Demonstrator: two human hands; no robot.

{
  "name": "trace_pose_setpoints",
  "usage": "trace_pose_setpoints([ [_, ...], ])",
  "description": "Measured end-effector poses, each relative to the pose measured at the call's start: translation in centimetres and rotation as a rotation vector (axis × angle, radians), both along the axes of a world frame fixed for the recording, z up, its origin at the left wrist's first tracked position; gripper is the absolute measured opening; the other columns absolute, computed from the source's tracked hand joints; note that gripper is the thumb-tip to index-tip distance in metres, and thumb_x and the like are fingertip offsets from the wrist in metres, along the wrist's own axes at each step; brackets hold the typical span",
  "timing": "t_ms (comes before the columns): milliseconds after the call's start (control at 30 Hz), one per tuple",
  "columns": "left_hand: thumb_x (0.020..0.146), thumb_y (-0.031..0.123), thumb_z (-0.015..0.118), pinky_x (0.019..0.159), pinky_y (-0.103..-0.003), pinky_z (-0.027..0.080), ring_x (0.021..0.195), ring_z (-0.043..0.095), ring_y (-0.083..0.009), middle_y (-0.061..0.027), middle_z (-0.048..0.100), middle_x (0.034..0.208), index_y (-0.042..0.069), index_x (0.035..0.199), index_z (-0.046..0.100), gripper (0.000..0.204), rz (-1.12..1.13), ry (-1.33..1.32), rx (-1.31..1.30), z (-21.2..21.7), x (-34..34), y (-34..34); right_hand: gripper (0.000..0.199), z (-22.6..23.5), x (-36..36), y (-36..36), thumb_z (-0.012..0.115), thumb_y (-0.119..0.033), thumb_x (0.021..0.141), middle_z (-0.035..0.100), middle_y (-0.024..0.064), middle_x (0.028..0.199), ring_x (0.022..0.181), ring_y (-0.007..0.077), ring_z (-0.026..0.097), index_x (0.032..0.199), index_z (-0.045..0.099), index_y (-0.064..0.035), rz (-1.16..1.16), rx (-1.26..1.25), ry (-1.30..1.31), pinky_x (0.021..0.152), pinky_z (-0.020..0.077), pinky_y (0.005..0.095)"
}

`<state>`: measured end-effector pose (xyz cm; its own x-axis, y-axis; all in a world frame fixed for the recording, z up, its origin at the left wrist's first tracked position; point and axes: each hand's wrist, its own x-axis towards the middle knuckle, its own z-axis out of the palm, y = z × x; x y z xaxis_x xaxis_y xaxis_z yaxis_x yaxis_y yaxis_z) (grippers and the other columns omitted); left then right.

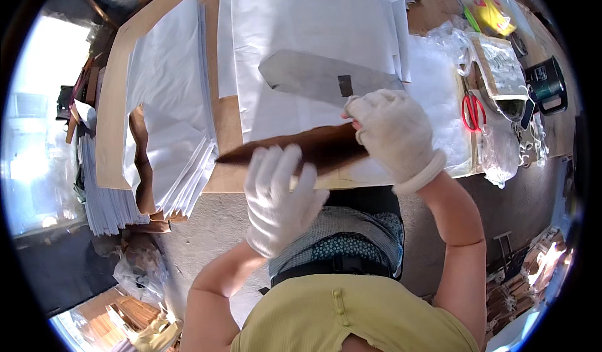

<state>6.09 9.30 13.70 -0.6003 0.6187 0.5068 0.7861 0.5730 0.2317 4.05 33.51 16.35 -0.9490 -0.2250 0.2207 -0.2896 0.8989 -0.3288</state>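
Note:
A large white paper bag (307, 13) with a brown inner layer lies on the table, its near end gaping to show the dark inside (326, 148). My right hand (395, 132), in a white knitted glove, is closed on the bag's upper lip at the right of the opening. My left hand (276, 195), gloved alike, is at the lower lip, fingers stretched and apart over the brown edge. Across the bag lies a flat grey strip (301, 73) with pointed corners and a dark tape patch (345, 85); its right end is beside my right hand.
A stack of white paper bags (172, 82) overhangs the table's near left edge. At right lie red-handled scissors (473, 110), a dark mug (545, 82), clear plastic wrap (500, 154) and a yellow item in a plastic bag (490, 13). More stacked paper (113, 189) is below left.

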Motion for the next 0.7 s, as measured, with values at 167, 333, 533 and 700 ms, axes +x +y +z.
trace_pose_setpoints([
  [167,0.094,0.028,0.063,0.092,-0.054,0.054,0.107,0.065,-0.0403,-0.0203,0.067,0.106,0.006,0.088,0.073,0.025,-0.121,-0.628,-0.694,-5.2,3.8,0.2,0.018,-2.3,1.8,1.4,0.068,-0.012,0.083,0.072,0.0086,0.103,0.101,0.0316,0.068,0.100,0.072,-0.0105,0.015,-0.103,0.195,0.091,0.0535,0.0445],
  [333,0.100,0.021,0.058,0.090,-0.047,0.060,0.099,0.074,-0.0315,-0.0159,0.072,0.106,0.012,0.113,0.072,0.022,-0.308,-0.412,-0.651,-4.2,-4.1,9.2,0.017,-11.0,2.0,10.8,0.068,-0.013,0.086,0.073,0.0075,0.109,0.103,0.0336,0.067,0.102,0.074,-0.0136,-0.149,-0.205,0.117,0.092,0.0526,0.0459],
  [533,0.099,0.032,0.062,0.096,-0.040,0.059,0.115,0.072,-0.0328,-0.0155,0.073,0.128,0.011,0.129,0.072,0.038,-0.123,-0.706,-0.785,-7.8,-6.4,14.6,0.016,-12.0,6.1,10.8,0.067,-0.003,0.087,0.068,0.0087,0.106,0.102,0.0341,0.064,0.098,0.075,-0.0117,-0.288,0.006,-0.003,0.092,0.0514,0.0431],
  [700,0.104,0.033,0.054,0.105,-0.035,0.052,0.128,0.064,-0.0253,-0.0086,0.069,0.138,0.015,0.136,0.069,0.039,-0.262,-0.860,-0.601,-10.6,-7.1,14.0,0.030,-13.1,8.8,8.0,0.067,-0.006,0.092,0.067,0.0151,0.134,0.127,0.0388,0.062,0.122,0.074,-0.0082,-0.455,-0.491,0.007,0.113,0.0460,0.0452],
])
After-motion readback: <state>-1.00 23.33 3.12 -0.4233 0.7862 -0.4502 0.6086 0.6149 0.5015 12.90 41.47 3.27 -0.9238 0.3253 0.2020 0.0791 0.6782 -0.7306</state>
